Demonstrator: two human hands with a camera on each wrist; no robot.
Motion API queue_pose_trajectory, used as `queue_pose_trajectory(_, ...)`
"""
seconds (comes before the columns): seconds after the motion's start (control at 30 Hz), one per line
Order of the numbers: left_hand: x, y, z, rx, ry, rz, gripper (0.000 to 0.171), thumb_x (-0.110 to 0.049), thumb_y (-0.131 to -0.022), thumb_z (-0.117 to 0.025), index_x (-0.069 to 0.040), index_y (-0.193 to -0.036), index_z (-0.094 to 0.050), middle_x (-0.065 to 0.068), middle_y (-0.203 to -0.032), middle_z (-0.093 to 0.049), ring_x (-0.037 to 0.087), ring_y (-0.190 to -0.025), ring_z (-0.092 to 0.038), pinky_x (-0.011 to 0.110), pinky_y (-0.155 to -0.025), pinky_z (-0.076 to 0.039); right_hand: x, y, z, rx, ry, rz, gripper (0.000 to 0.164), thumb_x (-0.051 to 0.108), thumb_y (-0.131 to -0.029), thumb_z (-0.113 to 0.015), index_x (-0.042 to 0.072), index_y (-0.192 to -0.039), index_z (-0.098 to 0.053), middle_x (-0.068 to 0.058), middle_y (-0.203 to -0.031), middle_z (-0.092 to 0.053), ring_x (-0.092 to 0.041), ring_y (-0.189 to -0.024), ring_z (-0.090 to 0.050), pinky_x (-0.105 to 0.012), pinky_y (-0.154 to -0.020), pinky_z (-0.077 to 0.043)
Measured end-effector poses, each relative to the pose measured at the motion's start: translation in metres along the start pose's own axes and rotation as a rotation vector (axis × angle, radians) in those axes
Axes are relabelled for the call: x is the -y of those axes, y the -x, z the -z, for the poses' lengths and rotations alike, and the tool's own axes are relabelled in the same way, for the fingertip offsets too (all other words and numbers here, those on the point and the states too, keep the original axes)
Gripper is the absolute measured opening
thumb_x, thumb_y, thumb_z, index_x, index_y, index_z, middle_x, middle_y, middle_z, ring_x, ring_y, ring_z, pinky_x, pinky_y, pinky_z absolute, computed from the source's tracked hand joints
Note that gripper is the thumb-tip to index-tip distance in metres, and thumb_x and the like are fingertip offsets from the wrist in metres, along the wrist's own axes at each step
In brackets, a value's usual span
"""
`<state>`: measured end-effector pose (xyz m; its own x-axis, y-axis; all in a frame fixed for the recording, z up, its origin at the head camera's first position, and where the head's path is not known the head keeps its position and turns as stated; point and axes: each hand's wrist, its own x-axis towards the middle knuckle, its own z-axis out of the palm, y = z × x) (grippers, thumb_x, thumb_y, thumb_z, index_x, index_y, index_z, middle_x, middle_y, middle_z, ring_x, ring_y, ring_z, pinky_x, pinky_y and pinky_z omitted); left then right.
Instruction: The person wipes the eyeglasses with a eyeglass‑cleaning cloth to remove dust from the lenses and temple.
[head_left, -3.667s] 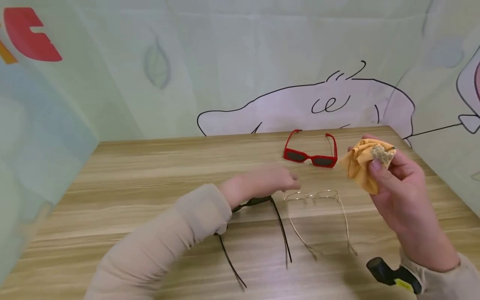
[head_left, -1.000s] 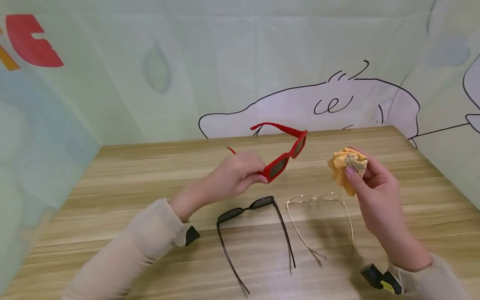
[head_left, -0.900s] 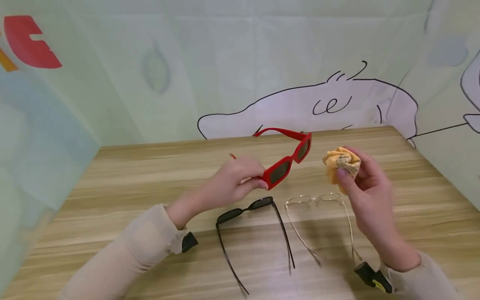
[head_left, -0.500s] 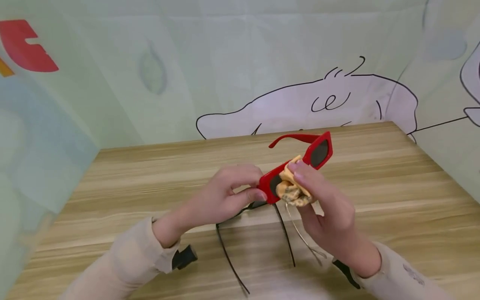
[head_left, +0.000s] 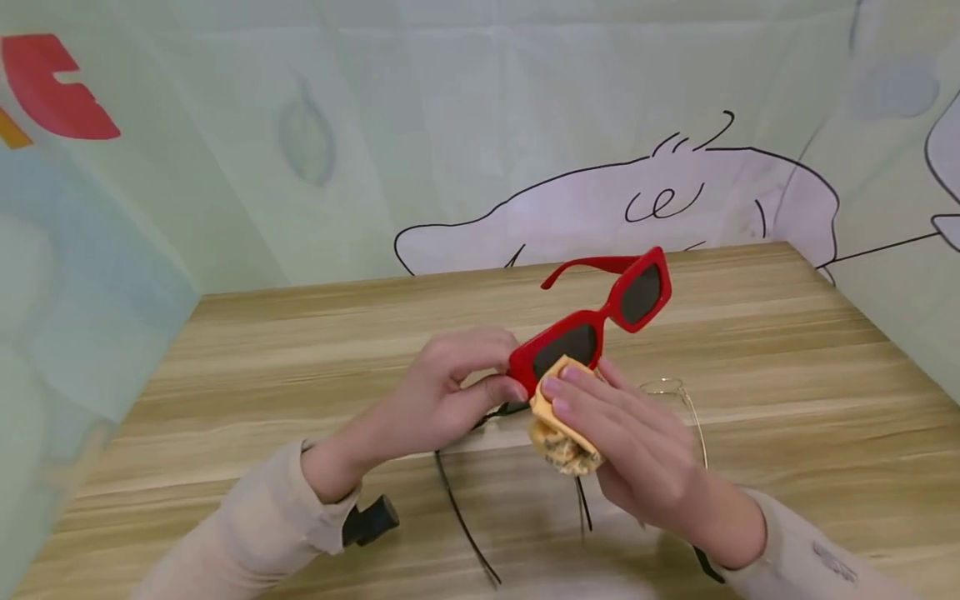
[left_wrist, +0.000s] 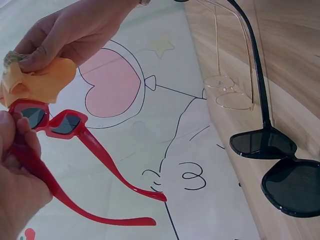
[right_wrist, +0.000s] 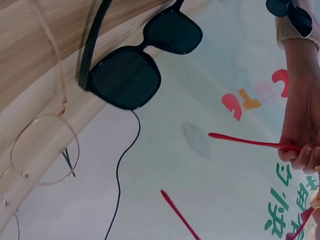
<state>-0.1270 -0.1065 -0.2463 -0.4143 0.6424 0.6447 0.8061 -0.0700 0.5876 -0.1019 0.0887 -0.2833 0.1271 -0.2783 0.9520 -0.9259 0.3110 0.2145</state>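
Red sunglasses are hovering tilted above the wooden surface, lifted from the spot near its back edge where they were resting seconds earlier. A person's left hand is pinching one end, while the right hand is gripping an orange cloth against the nearer lens; a second ago, cloth and lens were standing apart. Black sunglasses and gold-rimmed glasses are resting below, partly hidden behind the hands in the head view.
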Motion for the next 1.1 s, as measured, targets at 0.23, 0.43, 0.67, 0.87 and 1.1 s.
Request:
queue_pose_trajectory(0.23,-0.006,0.003,0.000,0.047,0.024,0.015,0.006,-0.006,-0.086,-0.063,-0.002,-0.089,-0.065,0.004,-0.081,-0.062,0.014,-0.079,-0.053,0.031,-0.073,-0.047,-0.002,0.000,0.006,-0.053,0.078,-0.078,0.018,0.003,-0.093,-0.053,-0.008,-0.104,-0.062,-0.014,-0.105,-0.067,-0.019,-0.108,-0.060,-0.037,-0.096,-0.042)
queue_pose_trajectory(0.43,-0.006,0.003,-0.002,0.062,0.027,0.029,0.007,-0.006,-0.085,-0.064,-0.002,-0.091,-0.065,0.003,-0.083,-0.062,0.013,-0.082,-0.052,0.030,-0.075,-0.046,-0.001,-0.004,0.006,-0.036,0.053,-0.115,0.019,0.006,-0.093,-0.054,-0.009,-0.104,-0.061,-0.015,-0.110,-0.065,-0.019,-0.111,-0.058,-0.038,-0.096,-0.042)
queue_pose_trajectory(0.67,-0.005,0.003,-0.003,0.052,0.009,0.022,0.010,-0.004,-0.084,-0.064,-0.001,-0.094,-0.065,0.003,-0.085,-0.064,0.013,-0.083,-0.054,0.031,-0.078,-0.046,-0.001,-0.007,-0.003,-0.066,-0.020,0.010,0.019,0.007,-0.092,-0.058,-0.009,-0.101,-0.062,-0.019,-0.101,-0.067,-0.027,-0.103,-0.062,-0.040,-0.093,-0.044)
queue_pose_trajectory(0.87,-0.004,0.005,-0.001,-0.017,0.014,0.034,0.009,0.006,-0.080,-0.066,-0.001,-0.085,-0.063,0.005,-0.081,-0.060,0.015,-0.078,-0.051,0.030,-0.071,-0.045,-0.003,-0.008,-0.004,-0.092,-0.029,0.048,0.018,0.008,-0.091,-0.060,-0.009,-0.096,-0.063,-0.019,-0.094,-0.068,-0.027,-0.096,-0.065,-0.039,-0.092,-0.045)
queue_pose_trajectory(1.1,-0.005,0.009,0.002,-0.005,0.075,0.061,0.017,-0.018,-0.089,-0.059,-0.002,-0.084,-0.063,0.005,-0.079,-0.058,0.015,-0.076,-0.050,0.029,-0.067,-0.046,-0.006,-0.001,0.005,-0.054,0.005,-0.031,0.018,0.006,-0.092,-0.056,-0.010,-0.100,-0.062,-0.018,-0.098,-0.068,-0.025,-0.099,-0.064,-0.040,-0.094,-0.043)
